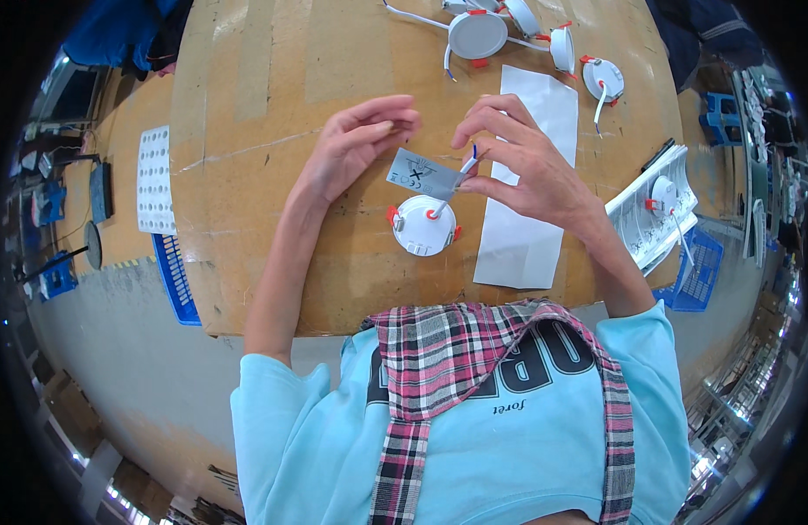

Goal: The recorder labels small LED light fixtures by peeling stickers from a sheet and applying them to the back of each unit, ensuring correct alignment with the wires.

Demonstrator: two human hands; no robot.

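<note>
A round white downlight (424,229) with red clip ends lies back up on the table in front of me. Its short white cable (468,164) rises to my right hand (522,166), closed on it near the blue and brown wire ends. A silver-grey printed label (419,172) stands out to the left from the cable, its right edge at my right fingertips. Whether the label is stuck around the cable, I cannot tell. Left of the label, my left hand (360,144) is raised with loosely curved fingers and nothing visible in them.
Several more downlights (478,37) lie at the far side, one (604,80) apart at the right. A white paper strip (524,236) lies under my right hand. At the right edge are a stack of white sheets (636,227) bearing a downlight, and a black pen (658,155).
</note>
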